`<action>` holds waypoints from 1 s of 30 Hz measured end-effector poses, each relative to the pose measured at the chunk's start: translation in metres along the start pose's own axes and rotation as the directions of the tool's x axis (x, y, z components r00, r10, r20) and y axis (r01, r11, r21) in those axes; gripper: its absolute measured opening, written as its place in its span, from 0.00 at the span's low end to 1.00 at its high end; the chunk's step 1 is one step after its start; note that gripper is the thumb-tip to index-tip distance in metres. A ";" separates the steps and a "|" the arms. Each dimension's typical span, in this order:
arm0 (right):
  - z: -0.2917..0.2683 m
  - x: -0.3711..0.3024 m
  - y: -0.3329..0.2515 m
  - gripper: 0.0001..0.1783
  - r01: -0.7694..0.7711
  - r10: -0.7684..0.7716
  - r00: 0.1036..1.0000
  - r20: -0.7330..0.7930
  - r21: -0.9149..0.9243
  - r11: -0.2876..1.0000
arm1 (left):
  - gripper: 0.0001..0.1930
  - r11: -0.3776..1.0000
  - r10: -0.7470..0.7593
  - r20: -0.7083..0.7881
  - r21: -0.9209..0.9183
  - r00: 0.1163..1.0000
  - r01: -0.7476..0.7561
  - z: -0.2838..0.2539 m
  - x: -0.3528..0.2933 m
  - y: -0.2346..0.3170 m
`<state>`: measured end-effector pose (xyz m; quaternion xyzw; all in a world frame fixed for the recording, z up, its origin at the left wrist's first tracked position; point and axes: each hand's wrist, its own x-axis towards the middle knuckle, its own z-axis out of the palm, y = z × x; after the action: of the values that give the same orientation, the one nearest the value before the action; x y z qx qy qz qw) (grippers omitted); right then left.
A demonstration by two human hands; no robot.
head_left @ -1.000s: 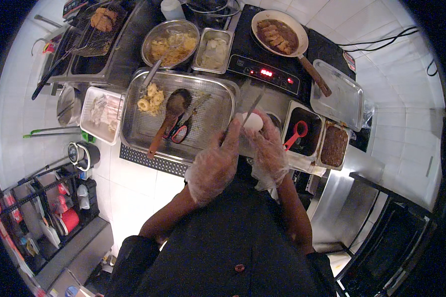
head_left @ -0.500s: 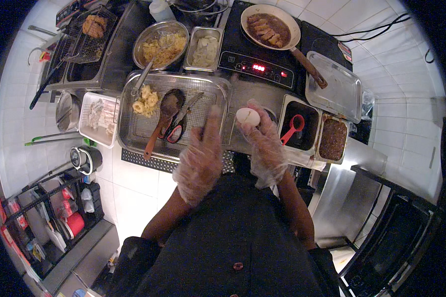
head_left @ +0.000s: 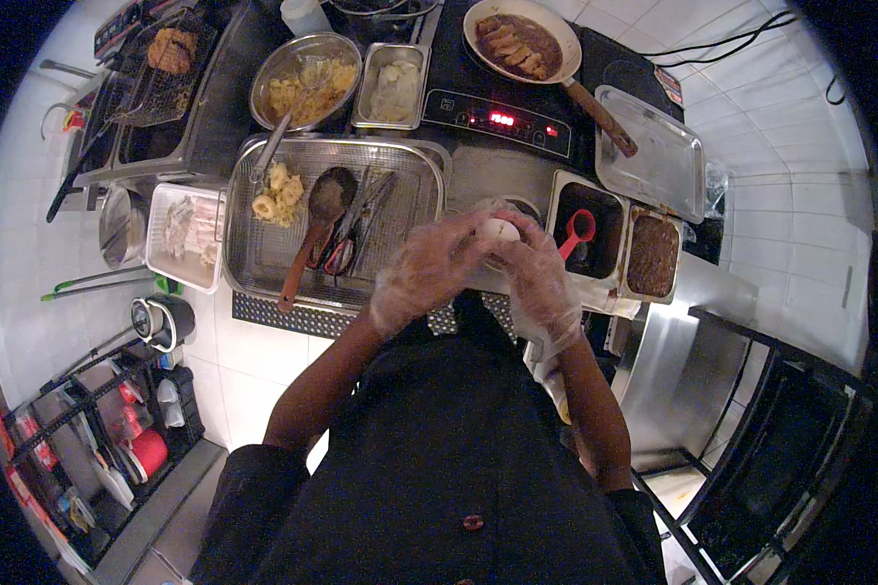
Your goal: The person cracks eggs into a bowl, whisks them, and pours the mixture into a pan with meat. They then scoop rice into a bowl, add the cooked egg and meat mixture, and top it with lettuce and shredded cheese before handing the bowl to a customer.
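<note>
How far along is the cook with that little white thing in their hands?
Done: sliced meat sits cooked in the frying pan, and fried pieces rest on the wire tray. In hand: the left hand and right hand, both gloved, close around a small white ball. Left: it remains held, not set down.

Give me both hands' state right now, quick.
Left hand: gloved, fingers curled onto the white ball of dough.
Right hand: gloved, closed around the same white ball of dough.
</note>
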<state>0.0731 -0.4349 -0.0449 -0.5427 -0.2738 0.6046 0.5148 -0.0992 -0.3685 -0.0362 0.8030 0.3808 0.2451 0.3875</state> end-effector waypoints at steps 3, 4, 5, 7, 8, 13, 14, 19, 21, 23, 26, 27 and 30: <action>-0.007 -0.002 -0.007 0.23 0.033 -0.029 0.998 0.058 -0.072 0.997 | 0.19 0.953 -0.118 0.191 -0.255 0.975 0.166 0.000 0.022 0.016; -0.013 -0.001 -0.004 0.23 0.051 -0.044 0.998 0.053 -0.136 0.989 | 0.19 0.924 -0.146 0.245 -0.313 0.959 0.221 -0.001 0.026 0.018; -0.016 -0.001 -0.003 0.23 0.069 -0.060 0.997 0.050 -0.200 0.977 | 0.19 0.912 -0.130 0.244 -0.351 0.961 0.212 0.006 0.028 0.012; -0.017 0.001 -0.009 0.23 0.107 -0.090 0.993 0.082 -0.249 0.963 | 0.20 0.885 -0.100 0.234 -0.423 0.967 0.194 0.021 0.030 -0.007; -0.018 0.000 -0.011 0.22 0.127 -0.104 0.990 0.098 -0.271 0.954 | 0.18 0.890 -0.084 0.205 -0.424 0.975 0.166 0.026 0.030 -0.013; -0.023 0.002 -0.016 0.22 0.129 -0.126 0.991 0.036 -0.459 0.879 | 0.19 0.894 -0.150 0.152 -0.402 0.977 0.199 0.036 0.035 -0.011; -0.024 0.004 -0.017 0.21 0.143 -0.145 0.989 0.034 -0.502 0.853 | 0.20 0.922 -0.116 0.108 -0.357 0.987 0.147 0.038 0.034 -0.011; -0.069 0.031 0.017 0.15 0.207 -0.072 0.970 0.230 -0.639 0.741 | 0.26 0.994 0.095 -0.046 -0.047 0.994 -0.097 0.055 0.035 -0.014; -0.078 0.036 0.015 0.12 0.310 -0.037 0.945 0.325 -0.857 0.412 | 0.24 0.995 0.091 -0.053 0.047 0.994 -0.089 0.062 0.036 -0.015; -0.052 0.036 -0.025 0.08 0.373 0.077 0.927 0.366 -0.916 -0.146 | 0.24 0.993 0.078 -0.034 0.090 0.996 -0.075 0.065 0.037 -0.019; -0.059 0.040 -0.027 0.07 0.402 -0.003 0.915 0.402 -0.915 0.012 | 0.24 0.988 0.111 0.067 0.097 0.992 -0.117 0.067 0.049 -0.020; -0.062 0.043 -0.019 0.07 0.369 -0.027 0.928 0.372 -0.926 -0.075 | 0.25 0.980 0.141 0.110 0.124 0.984 -0.155 0.068 0.053 -0.018; -0.068 0.053 0.009 0.08 0.288 -0.072 0.947 0.314 -0.925 -0.247 | 0.24 0.968 0.191 0.110 0.142 0.975 -0.206 0.077 0.054 -0.019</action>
<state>0.1403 -0.4047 -0.0903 -0.6477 -0.7518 0.1180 -0.0372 -0.0221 -0.3513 -0.0906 0.8751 0.2971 0.2143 0.3162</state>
